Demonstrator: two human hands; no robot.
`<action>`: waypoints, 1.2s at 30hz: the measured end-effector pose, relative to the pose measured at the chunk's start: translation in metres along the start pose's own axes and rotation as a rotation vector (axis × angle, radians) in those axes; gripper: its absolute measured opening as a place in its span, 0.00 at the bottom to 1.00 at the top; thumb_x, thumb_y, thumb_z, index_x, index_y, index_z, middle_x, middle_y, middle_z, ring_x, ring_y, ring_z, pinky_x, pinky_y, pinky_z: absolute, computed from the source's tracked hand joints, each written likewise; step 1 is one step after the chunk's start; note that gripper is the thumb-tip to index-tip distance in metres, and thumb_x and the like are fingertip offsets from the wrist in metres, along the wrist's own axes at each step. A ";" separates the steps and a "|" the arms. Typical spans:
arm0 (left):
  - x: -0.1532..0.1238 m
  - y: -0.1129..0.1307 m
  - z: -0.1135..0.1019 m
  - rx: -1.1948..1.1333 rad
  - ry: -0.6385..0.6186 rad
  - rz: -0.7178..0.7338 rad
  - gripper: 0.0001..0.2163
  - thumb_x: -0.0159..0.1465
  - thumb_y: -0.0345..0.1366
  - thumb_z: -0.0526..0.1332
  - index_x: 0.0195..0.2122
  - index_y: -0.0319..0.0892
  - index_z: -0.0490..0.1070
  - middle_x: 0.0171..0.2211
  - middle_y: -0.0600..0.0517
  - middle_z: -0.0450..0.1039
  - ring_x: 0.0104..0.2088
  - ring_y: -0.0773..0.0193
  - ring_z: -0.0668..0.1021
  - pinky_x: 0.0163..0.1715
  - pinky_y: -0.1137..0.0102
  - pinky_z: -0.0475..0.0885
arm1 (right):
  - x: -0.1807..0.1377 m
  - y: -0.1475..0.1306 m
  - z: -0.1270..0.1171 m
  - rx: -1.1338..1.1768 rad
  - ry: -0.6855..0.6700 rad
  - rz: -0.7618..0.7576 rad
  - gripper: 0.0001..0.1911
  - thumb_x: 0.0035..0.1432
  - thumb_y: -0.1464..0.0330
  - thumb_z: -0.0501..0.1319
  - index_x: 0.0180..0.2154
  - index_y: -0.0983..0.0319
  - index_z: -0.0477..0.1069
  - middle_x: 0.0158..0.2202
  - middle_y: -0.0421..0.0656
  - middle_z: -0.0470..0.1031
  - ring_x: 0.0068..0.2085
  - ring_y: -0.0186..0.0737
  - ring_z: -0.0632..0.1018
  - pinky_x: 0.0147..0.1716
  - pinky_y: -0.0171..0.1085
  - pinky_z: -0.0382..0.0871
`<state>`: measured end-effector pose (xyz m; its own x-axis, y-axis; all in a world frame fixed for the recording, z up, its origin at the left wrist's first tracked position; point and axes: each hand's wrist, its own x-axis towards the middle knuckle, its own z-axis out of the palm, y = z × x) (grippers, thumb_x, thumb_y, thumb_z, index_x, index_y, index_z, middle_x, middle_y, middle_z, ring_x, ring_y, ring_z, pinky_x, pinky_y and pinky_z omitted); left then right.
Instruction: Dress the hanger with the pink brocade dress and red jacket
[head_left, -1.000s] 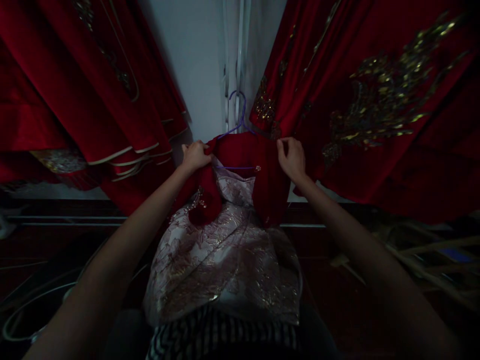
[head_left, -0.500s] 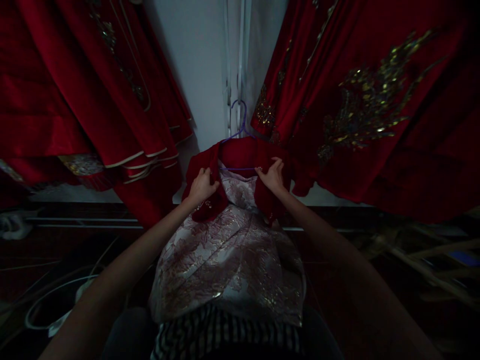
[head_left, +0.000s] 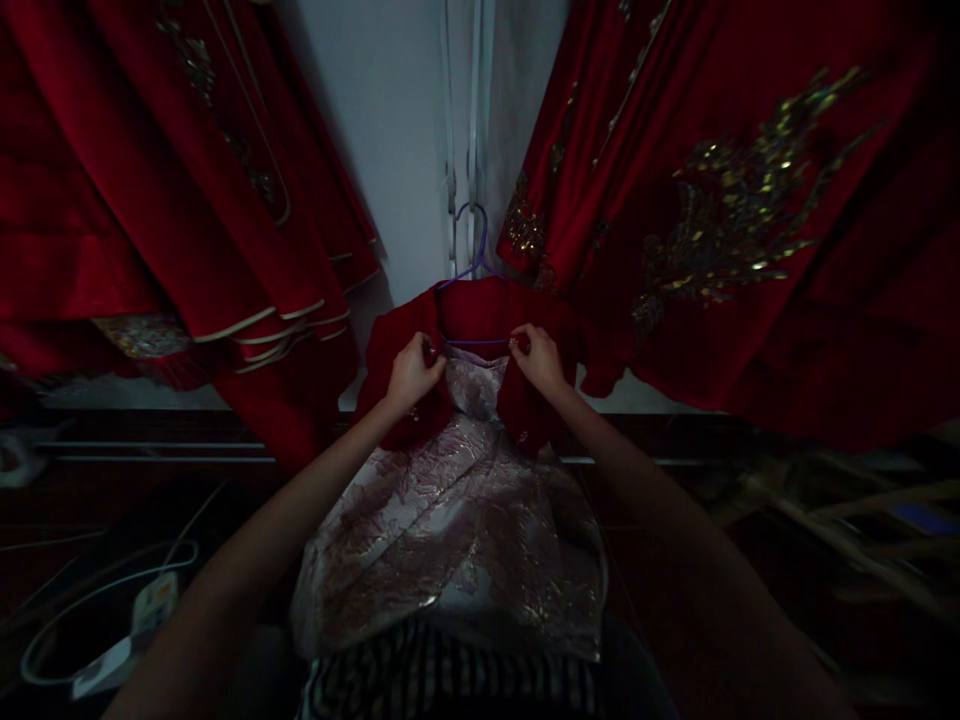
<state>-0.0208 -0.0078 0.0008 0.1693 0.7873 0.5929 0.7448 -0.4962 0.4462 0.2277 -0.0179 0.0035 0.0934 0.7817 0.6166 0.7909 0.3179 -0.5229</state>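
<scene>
Flanking garments cut off, slats blurred

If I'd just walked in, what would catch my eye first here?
A spray of gold sequins glitters on red cloth at the upper right. At the centre, a red jacket sits on a purple hanger, the left hand and right hand pinching its front edges. Beneath it shows a shiny, pale patterned dress.

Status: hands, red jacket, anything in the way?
Left hand and right hand pinching red jacket at front edges. Jacket on purple hanger, over pale brocade garment. No obstruction visible at hands.
</scene>
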 end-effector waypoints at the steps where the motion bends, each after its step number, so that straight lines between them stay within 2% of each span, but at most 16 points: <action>1: 0.002 0.000 0.001 -0.011 0.017 -0.005 0.09 0.60 0.37 0.57 0.40 0.42 0.63 0.36 0.48 0.73 0.36 0.60 0.76 0.37 0.68 0.68 | 0.004 0.003 0.000 0.009 -0.010 0.016 0.12 0.55 0.68 0.56 0.42 0.60 0.71 0.38 0.46 0.75 0.36 0.42 0.75 0.41 0.43 0.70; 4: 0.010 0.000 0.004 -0.025 0.038 -0.005 0.07 0.61 0.38 0.56 0.39 0.42 0.64 0.36 0.48 0.73 0.36 0.60 0.76 0.37 0.69 0.68 | 0.013 0.006 0.002 0.093 -0.045 0.095 0.11 0.54 0.67 0.59 0.39 0.62 0.73 0.32 0.44 0.77 0.31 0.39 0.76 0.38 0.40 0.71; 7: 0.015 0.007 0.007 -0.050 0.029 -0.042 0.04 0.61 0.35 0.56 0.37 0.43 0.65 0.35 0.48 0.74 0.35 0.61 0.76 0.37 0.69 0.68 | 0.012 -0.003 0.005 0.276 -0.120 0.145 0.09 0.51 0.66 0.62 0.36 0.62 0.74 0.31 0.44 0.78 0.31 0.38 0.77 0.35 0.39 0.72; 11: 0.009 0.026 0.013 -0.119 -0.064 0.048 0.05 0.58 0.30 0.56 0.36 0.42 0.66 0.37 0.48 0.75 0.37 0.61 0.76 0.39 0.69 0.68 | -0.004 -0.032 0.012 0.592 -0.285 0.043 0.10 0.50 0.64 0.64 0.35 0.61 0.72 0.36 0.44 0.79 0.35 0.37 0.79 0.37 0.38 0.74; 13: 0.003 0.034 0.014 -0.121 -0.125 0.083 0.06 0.56 0.28 0.56 0.35 0.42 0.67 0.36 0.48 0.75 0.36 0.61 0.76 0.39 0.69 0.68 | -0.012 -0.044 0.013 0.669 -0.316 -0.005 0.11 0.51 0.63 0.64 0.36 0.60 0.71 0.37 0.44 0.79 0.35 0.37 0.79 0.37 0.38 0.75; 16: -0.003 0.037 0.014 -0.170 -0.144 0.064 0.05 0.57 0.28 0.55 0.34 0.41 0.67 0.33 0.50 0.75 0.33 0.63 0.76 0.37 0.70 0.68 | -0.016 -0.051 0.012 0.658 -0.299 -0.041 0.11 0.54 0.62 0.62 0.38 0.60 0.70 0.38 0.43 0.78 0.36 0.36 0.79 0.36 0.37 0.74; 23: -0.002 0.032 0.004 -0.282 -0.123 0.095 0.04 0.58 0.32 0.57 0.35 0.42 0.66 0.35 0.52 0.74 0.35 0.65 0.76 0.38 0.72 0.68 | -0.012 -0.051 0.005 0.563 -0.230 -0.107 0.10 0.57 0.61 0.60 0.39 0.59 0.67 0.36 0.42 0.76 0.35 0.35 0.78 0.33 0.34 0.73; 31: 0.008 0.033 -0.009 -0.173 -0.259 0.254 0.06 0.57 0.30 0.56 0.36 0.42 0.65 0.31 0.53 0.72 0.30 0.66 0.73 0.33 0.72 0.65 | -0.009 -0.056 0.001 0.565 -0.253 -0.129 0.08 0.57 0.61 0.58 0.37 0.57 0.64 0.38 0.41 0.76 0.37 0.37 0.79 0.34 0.36 0.75; 36: 0.018 0.031 -0.016 -0.121 -0.370 0.358 0.08 0.62 0.40 0.55 0.35 0.42 0.69 0.28 0.54 0.71 0.27 0.67 0.72 0.29 0.73 0.63 | -0.007 -0.058 -0.006 0.514 -0.277 -0.165 0.06 0.58 0.63 0.58 0.36 0.57 0.65 0.37 0.41 0.77 0.38 0.38 0.80 0.36 0.37 0.75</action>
<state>-0.0043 -0.0148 0.0360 0.6326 0.6264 0.4554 0.5226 -0.7793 0.3459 0.1846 -0.0446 0.0333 -0.2214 0.7887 0.5735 0.3815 0.6113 -0.6934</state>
